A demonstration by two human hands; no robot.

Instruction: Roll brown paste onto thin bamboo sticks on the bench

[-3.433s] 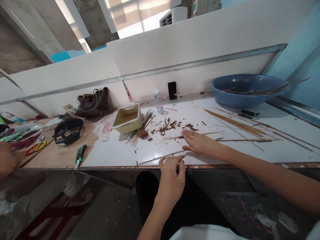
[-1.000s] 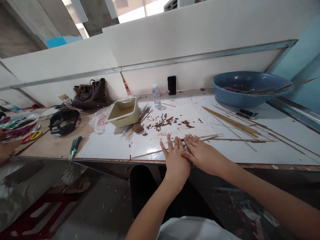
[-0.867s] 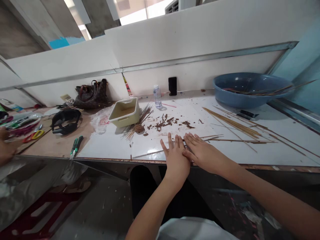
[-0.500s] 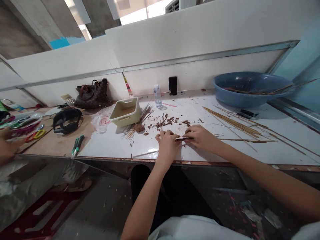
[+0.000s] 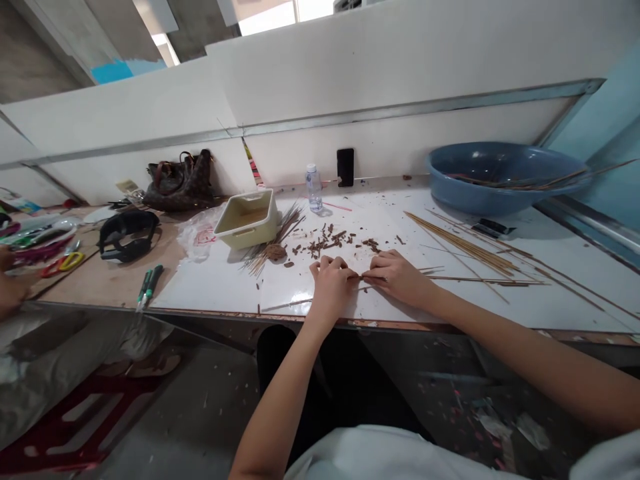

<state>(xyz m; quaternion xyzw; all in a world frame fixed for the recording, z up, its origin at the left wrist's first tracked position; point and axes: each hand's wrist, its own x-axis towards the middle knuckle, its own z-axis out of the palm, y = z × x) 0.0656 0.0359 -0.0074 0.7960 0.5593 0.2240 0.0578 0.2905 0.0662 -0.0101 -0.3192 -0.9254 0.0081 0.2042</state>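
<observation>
My left hand (image 5: 332, 280) and my right hand (image 5: 395, 275) rest close together near the front of the white tabletop (image 5: 200, 290). Between their fingertips runs a thin brown stick (image 5: 361, 277), pinched from both sides and mostly hidden by the fingers. Just beyond the hands lie scattered brown crumbs (image 5: 327, 243). A rounded brown lump (image 5: 275, 252) sits left of them, beside a bundle of thin sticks (image 5: 287, 230). To the right of my right hand, a sheaf of tan sticks (image 5: 465, 247) lies at a slant.
A yellowish tub (image 5: 245, 235), a water bottle (image 5: 314, 190) and a phone (image 5: 345, 168) stand farther back. At right is a blue basin (image 5: 500, 187) with sticks. Leftward are green-handled pliers (image 5: 150, 283), black goggles (image 5: 127, 237), a handbag (image 5: 180, 183) and another person's hand (image 5: 11, 287).
Both hands keep their pinch, and the fingertips have come slightly closer together, so less of the brown stick shows. The whole view has shifted a little.
</observation>
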